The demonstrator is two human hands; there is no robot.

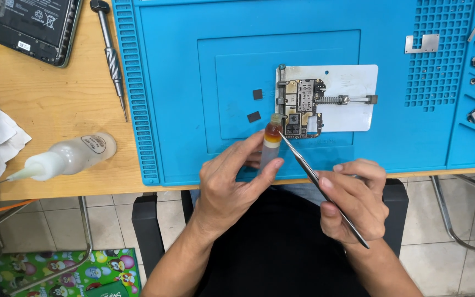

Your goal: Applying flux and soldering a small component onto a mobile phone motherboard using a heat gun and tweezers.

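one wide blue mat [182, 82], rubbery, ribbed at the left edge and gridded at the right, covers most of a wooden desk [56, 104]. on it a white plate [353, 99] clamps a small gold-and-black circuit board [302, 107]. left hand [232, 184] grasps a slim clear tube [271, 146] with amber fluid at its tip, just below the board. right hand [353, 201] pinches thin steel tweezers [317, 181], tip touching the tube.
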